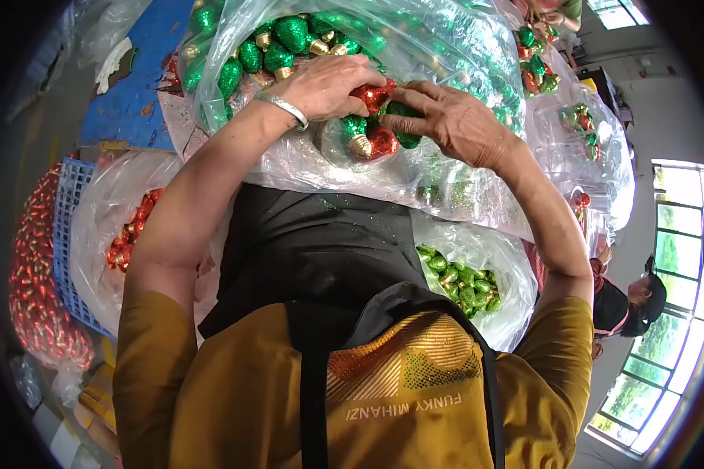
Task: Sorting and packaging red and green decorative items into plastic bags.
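Observation:
Above my lap, both hands meet over a small cluster of glittery bulb-shaped ornaments on a see-through plastic bag. My left hand, with a silver bangle on its wrist, has its fingers closed against a red bulb ornament. From the right, my right hand curls its fingers over a green bulb ornament, partly hidden. Just below the fingers are a second red bulb ornament and a green one with a gold screw base. Beyond my left hand, loose green bulb ornaments fill the open plastic bag.
Red ornaments lie in a bag at left, beside a blue crate and a netted red sack. A bag of green ornaments sits right of my lap. Ornament clusters lie at far right; another person is beyond.

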Demonstrator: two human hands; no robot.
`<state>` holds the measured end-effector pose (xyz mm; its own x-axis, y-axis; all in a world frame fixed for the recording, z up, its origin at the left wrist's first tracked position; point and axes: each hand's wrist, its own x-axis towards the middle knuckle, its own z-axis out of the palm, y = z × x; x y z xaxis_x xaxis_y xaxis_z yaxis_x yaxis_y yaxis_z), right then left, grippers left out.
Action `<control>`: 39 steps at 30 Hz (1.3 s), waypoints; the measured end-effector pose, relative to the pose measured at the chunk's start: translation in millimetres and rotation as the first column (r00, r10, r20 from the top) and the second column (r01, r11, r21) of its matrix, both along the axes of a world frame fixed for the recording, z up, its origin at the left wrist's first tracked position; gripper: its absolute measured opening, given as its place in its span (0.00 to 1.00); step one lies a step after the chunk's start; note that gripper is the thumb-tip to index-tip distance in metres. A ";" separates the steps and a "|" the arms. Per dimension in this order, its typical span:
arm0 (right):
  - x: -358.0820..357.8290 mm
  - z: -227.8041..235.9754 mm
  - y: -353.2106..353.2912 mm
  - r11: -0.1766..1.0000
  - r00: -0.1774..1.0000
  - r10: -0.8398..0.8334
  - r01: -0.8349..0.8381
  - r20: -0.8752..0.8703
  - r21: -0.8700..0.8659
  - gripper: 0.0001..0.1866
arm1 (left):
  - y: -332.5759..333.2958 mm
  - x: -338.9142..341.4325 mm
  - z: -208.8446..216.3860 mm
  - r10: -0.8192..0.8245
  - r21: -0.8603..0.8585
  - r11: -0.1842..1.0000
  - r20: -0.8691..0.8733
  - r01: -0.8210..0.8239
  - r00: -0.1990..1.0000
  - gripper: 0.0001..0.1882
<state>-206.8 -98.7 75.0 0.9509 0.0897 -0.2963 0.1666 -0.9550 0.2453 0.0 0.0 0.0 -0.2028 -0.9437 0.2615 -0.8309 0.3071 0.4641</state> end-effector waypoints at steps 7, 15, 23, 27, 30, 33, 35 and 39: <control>-2.8 -0.2 -0.8 0.952 0.995 -0.062 0.034 0.083 0.304 0.26 | 0.9 -2.8 -4.7 -0.019 -0.061 0.998 -0.002 0.019 1.000 0.26; 10.0 -0.8 12.3 0.986 0.995 0.082 -0.089 0.059 0.143 0.20 | -5.9 -7.3 -12.3 -0.032 -0.105 0.994 -0.012 0.030 0.999 0.26; 16.8 14.4 23.4 0.925 0.929 0.370 -0.367 0.018 -0.094 0.20 | -9.7 -0.5 -12.7 -0.103 -0.099 0.990 -0.034 0.099 0.994 0.26; 19.8 11.5 5.5 0.943 0.962 0.266 -0.272 0.057 0.193 0.19 | -14.7 -0.4 -8.7 -0.083 -0.046 0.995 0.037 0.085 0.996 0.28; 14.1 7.6 8.5 0.963 0.986 0.163 -0.165 0.026 0.212 0.18 | -12.4 -2.7 -11.9 -0.091 -0.048 0.994 0.044 0.094 0.995 0.30; 16.1 8.2 19.7 0.990 0.993 0.073 -0.061 -0.096 0.124 0.17 | -10.8 -4.7 -9.5 -0.098 -0.027 0.995 0.059 0.100 0.993 0.32; 20.0 8.6 27.8 0.997 0.955 -0.030 0.007 -0.296 -0.080 0.15 | -9.7 -5.7 -6.0 -0.100 0.018 0.995 0.082 0.099 0.992 0.34; 18.2 0.6 24.1 0.998 0.997 0.056 -0.055 -0.048 0.029 0.07 | -13.9 -2.6 -5.8 -0.137 0.015 0.991 0.118 0.137 0.983 0.34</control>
<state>-188.6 -74.6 75.6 0.9286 0.1507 -0.3390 0.2307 -0.9502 0.2095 -2.6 -13.9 -5.8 -0.3594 -0.9066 0.2212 -0.8302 0.4189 0.3678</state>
